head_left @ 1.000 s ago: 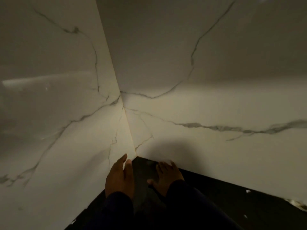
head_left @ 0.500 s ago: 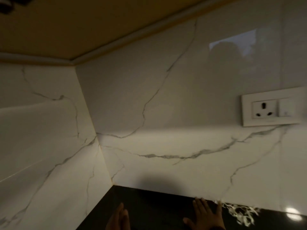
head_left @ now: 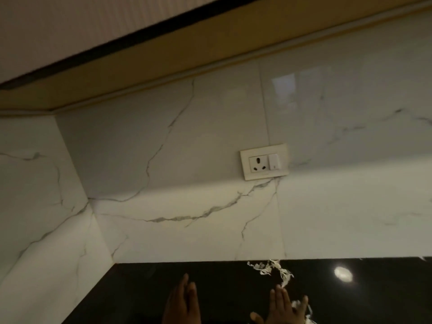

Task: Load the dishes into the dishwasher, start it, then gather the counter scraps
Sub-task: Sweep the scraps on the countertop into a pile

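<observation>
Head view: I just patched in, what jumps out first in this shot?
The pale scraps strewn on the black counter against the marble backsplash, trailing down towards the right hand. Both hands sit at the bottom edge with straight fingers, the left hand apart from the scraps. Higher up, a white socket plate is set in the backsplash, and a bright light reflection shines on the counter to the right.

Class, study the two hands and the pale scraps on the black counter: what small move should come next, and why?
Probably sweep the right hand toward the left hand, dragging the scraps along. Both hands lie open on the counter, and the scraps trail from the wall to the right hand's fingers, ungathered.
</observation>
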Action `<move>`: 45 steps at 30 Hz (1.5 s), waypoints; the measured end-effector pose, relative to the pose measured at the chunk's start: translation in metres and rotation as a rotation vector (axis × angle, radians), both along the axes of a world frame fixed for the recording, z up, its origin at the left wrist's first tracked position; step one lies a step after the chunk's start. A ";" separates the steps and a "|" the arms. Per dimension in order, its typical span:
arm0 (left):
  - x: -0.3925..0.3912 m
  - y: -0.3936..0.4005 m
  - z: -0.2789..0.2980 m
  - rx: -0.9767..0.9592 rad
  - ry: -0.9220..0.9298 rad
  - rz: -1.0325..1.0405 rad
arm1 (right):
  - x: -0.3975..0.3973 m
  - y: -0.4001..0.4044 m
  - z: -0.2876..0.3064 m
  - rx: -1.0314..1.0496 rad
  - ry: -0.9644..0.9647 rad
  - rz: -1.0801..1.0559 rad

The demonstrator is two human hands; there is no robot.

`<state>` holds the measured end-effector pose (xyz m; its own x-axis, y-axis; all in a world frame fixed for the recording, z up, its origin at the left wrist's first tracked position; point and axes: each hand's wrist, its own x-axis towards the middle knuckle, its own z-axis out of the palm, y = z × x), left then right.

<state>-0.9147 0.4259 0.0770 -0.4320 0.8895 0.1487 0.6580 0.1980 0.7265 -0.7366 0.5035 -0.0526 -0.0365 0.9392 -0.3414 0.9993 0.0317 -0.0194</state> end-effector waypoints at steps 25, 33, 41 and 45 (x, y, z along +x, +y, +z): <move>0.131 -0.005 -0.009 0.052 -0.120 0.023 | 0.153 -0.016 0.024 0.191 1.007 -0.297; 0.135 0.067 -0.026 0.085 -0.172 0.121 | 0.134 0.064 0.002 0.118 1.037 -0.244; 0.122 0.120 -0.056 0.115 -0.176 0.138 | 0.085 0.128 -0.018 0.163 1.074 -0.189; 0.117 0.139 -0.065 0.120 -0.180 0.150 | 0.072 0.136 -0.020 0.236 0.964 -0.120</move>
